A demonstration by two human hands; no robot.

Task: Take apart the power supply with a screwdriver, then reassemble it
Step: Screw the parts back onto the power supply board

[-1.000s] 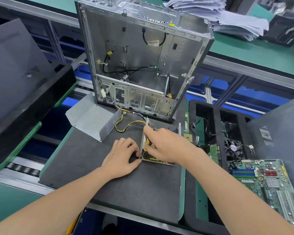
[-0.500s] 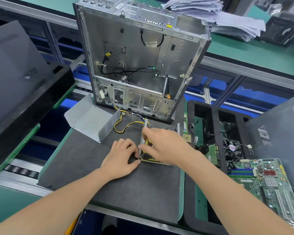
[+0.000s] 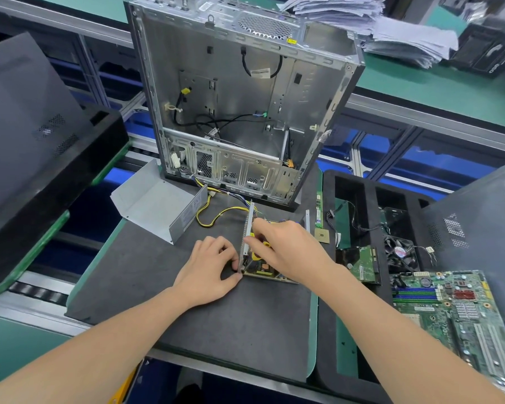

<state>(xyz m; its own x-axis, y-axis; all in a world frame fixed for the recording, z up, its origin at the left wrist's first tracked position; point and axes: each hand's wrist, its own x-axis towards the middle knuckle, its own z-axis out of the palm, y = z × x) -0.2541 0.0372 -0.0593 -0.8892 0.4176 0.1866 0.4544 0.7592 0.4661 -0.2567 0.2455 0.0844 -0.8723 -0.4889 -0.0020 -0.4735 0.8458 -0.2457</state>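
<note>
The opened power supply (image 3: 261,268) lies on the dark mat (image 3: 216,310), its circuit board and yellow parts showing between its metal side walls. My left hand (image 3: 209,268) has curled fingers on the left wall's near corner. My right hand (image 3: 286,247) reaches over the board, its fingertips at the left wall's upper edge; what they pinch is hidden. The supply's grey metal cover (image 3: 158,207) lies apart to the upper left. Yellow and black wires (image 3: 216,214) run from the supply towards the case. No screwdriver is visible.
An open computer case (image 3: 239,112) stands upright behind the mat. A black foam tray (image 3: 359,199) on the right holds a fan (image 3: 400,252) and small boards; a motherboard (image 3: 461,316) lies at its near right. A dark panel (image 3: 21,112) leans at the left.
Both hands stay at the supply's left wall, the right fingertips shifting only slightly along it. The view has drifted a little.
</note>
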